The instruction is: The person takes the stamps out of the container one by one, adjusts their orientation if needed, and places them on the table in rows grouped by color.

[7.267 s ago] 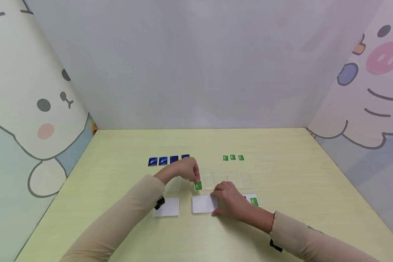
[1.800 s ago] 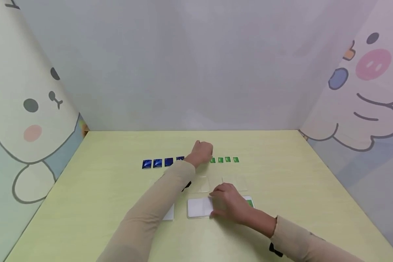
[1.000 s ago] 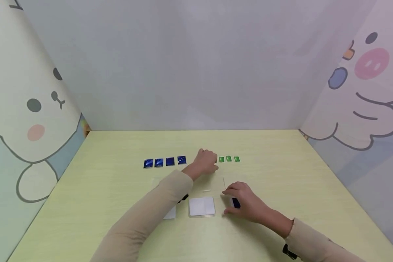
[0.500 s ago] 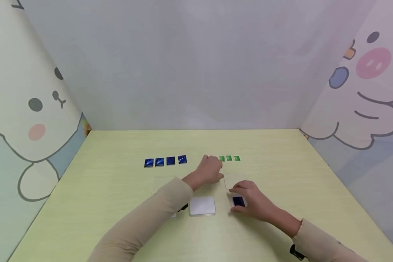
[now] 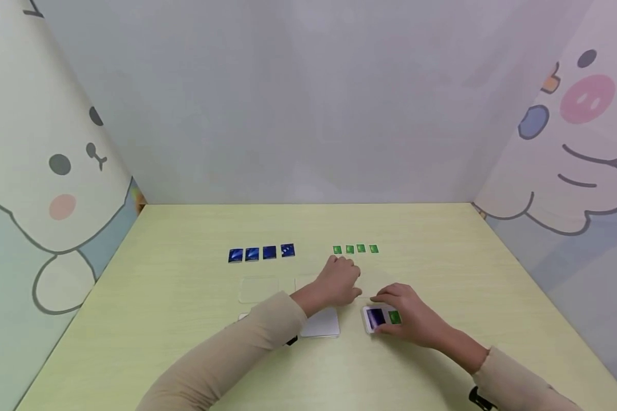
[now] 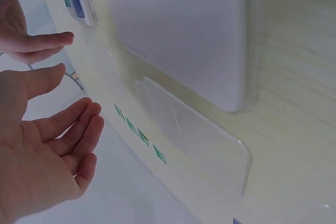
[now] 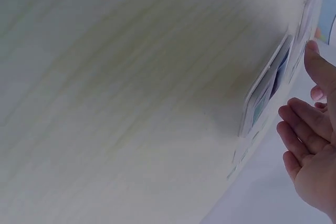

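My left hand [image 5: 337, 281] is held over the middle of the table with loosely bent fingers and nothing in them; the left wrist view shows its palm [image 6: 42, 161] bare. Below it lies a white card stack [image 5: 321, 323], partly covered by the forearm. Thumb and fingers of my right hand [image 5: 413, 317] are spread around the right-hand card stack [image 5: 376, 318], whose top shows a dark purple picture and a small green one. In the right wrist view these relaxed fingers [image 7: 302, 124] sit beyond that stack [image 7: 268, 90], gripping nothing.
Several small green cards [image 5: 361, 248] form a row at the back right, several blue cards [image 5: 269, 252] one at the back left. Clear plastic sheets [image 5: 259, 289] lie between the rows and the stacks. Another white card [image 5: 243, 315] is mostly hidden by my left sleeve.
A small green card, earlier pinched by my left hand over a clear sheet, now lies in the green row. That hand has come back nearer. My right hand has shifted from the white stack rightward.
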Demonstrator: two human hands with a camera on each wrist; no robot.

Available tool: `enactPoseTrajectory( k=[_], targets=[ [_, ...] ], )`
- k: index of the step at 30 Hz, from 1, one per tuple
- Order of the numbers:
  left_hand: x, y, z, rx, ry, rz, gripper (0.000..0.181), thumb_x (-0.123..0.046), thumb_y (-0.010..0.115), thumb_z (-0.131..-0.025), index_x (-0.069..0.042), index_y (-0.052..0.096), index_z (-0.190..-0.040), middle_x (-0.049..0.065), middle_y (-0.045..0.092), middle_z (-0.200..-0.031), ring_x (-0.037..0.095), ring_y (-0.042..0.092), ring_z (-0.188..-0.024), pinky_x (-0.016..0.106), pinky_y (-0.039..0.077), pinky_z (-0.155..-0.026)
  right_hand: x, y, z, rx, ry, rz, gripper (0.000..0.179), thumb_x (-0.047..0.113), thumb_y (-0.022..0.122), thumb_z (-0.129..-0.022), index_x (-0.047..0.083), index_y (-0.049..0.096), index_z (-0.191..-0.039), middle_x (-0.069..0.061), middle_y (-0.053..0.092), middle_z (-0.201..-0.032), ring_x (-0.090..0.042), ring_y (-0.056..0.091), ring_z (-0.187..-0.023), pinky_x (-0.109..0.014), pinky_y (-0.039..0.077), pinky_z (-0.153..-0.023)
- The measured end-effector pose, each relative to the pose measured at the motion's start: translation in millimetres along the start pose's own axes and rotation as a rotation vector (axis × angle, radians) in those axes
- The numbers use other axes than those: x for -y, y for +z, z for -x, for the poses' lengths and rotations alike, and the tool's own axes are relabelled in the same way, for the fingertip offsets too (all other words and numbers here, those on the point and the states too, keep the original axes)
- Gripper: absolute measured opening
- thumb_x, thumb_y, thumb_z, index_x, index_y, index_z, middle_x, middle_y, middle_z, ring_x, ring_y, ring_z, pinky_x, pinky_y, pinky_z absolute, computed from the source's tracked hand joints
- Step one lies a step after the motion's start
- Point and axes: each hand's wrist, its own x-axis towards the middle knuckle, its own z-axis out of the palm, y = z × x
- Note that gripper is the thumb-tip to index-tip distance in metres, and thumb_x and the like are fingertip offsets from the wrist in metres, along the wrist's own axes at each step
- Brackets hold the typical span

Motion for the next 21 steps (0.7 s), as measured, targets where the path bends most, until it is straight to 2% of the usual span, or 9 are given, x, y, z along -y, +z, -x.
enactPoseTrajectory(
  k=[6,21],
  targets=[
    [-6.8,2.5,3.5,0.002,0.017,-0.015,0.035,-0.043,0.063,-0.090,-0.017,0.067,-0.112,-0.003,0.066,-0.107,0.015,0.057,-0.101,0.032,0.039,-0.092,-9,0,5.0,0.001,0.001,-0.003,0.052,0.035,0.086,-0.068,0.014,0.069,-0.112,0.004,0.066,-0.112,-0.018,0.057,-0.108,-0.046,0.047,-0.095],
    [-22.1,6.0,14.4,0.042,0.046,0.005,0.039,-0.046,0.062,-0.090,-0.017,0.065,-0.116,-0.003,0.064,-0.110,0.014,0.055,-0.102,0.030,0.039,-0.092,-29,0,15.7,-0.047,-0.077,0.001,0.051,0.039,0.085,-0.068,0.014,0.070,-0.110,0.006,0.066,-0.109,-0.016,0.059,-0.105,-0.043,0.048,-0.092]
  ],
)
